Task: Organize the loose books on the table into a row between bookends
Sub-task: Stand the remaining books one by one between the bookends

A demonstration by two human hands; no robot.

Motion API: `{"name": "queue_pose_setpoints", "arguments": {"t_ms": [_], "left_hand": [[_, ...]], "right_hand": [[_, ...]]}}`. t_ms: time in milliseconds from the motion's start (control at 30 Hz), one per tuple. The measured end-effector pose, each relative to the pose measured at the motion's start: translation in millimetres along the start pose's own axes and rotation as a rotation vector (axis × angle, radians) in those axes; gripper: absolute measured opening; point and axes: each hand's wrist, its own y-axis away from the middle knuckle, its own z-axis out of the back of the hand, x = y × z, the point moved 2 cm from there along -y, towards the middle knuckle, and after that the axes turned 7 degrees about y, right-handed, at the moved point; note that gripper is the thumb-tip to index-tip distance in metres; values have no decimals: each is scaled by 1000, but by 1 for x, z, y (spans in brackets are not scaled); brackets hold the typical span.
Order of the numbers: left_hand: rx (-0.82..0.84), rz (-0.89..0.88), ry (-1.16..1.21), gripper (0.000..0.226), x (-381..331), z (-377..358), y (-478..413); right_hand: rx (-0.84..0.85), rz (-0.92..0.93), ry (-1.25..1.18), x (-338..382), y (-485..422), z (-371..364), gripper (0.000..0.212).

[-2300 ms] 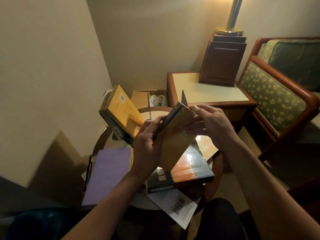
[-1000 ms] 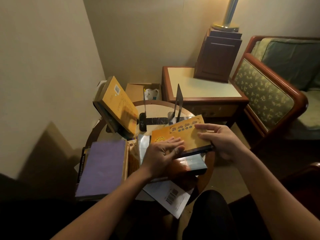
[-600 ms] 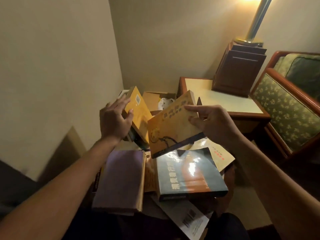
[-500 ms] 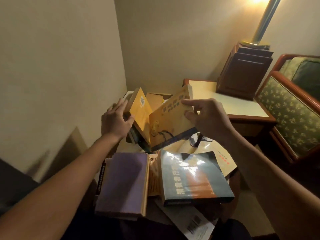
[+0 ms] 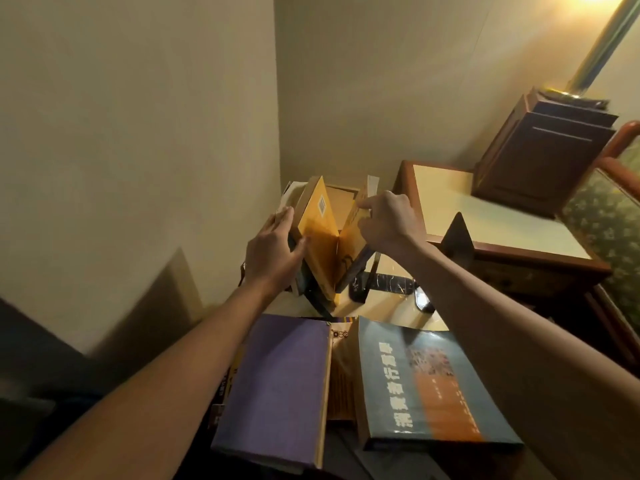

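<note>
By the wall [image 5: 138, 133], left hand [image 5: 273, 251] grips barcoded yellow book [image 5: 318, 233] — right hand [image 5: 389, 226] pinches orange book [image 5: 352, 235].

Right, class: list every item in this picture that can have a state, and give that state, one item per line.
left hand, gripping the barcode book
right hand, pinching the orange book
barcode book, standing, tilted
orange book, held tilted, not yet upright
near bookend, upright
pointed bookend, upright
purple book, closed, lying flat
blue book, closed, lying flat, cover up
lamp, lit
</note>
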Motion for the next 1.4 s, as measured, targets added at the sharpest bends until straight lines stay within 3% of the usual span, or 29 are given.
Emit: {"name": "queue_pose_setpoints", "arguments": {"t_ms": [167, 367, 567, 667, 900, 1100, 1200, 1400], "left_hand": [[-34, -16, -28, 69, 2, -6, -2], [-113, -233, -251, 59, -30, -21, -9], [-124, -371, -115, 58, -73, -52, 2], [-142, -351, -102, 54, -83, -67, 4], [-21, -387, -250, 52, -81, -72, 4], [73, -405, -374, 55, -36, -47, 0], [76, -399, -462, 59, -15, -33, -2], [28, -464, -538, 57, 2, -14, 0]], "right_hand": [[31, -1, -4, 2, -9, 1, 39], [-206, -33, 9, -12, -8, 74, 33], [-371, -45, 50, -25, 3, 143, 33], [-421, -69, 62, -32, 8, 163, 34], [-490, -108, 32, -40, 21, 178, 35], [-653, -56, -71, -27, 24, 181, 35], [-624, -36, -132, -14, 22, 173, 33], [-331, -15, -88, 14, 6, 117, 36]]}}
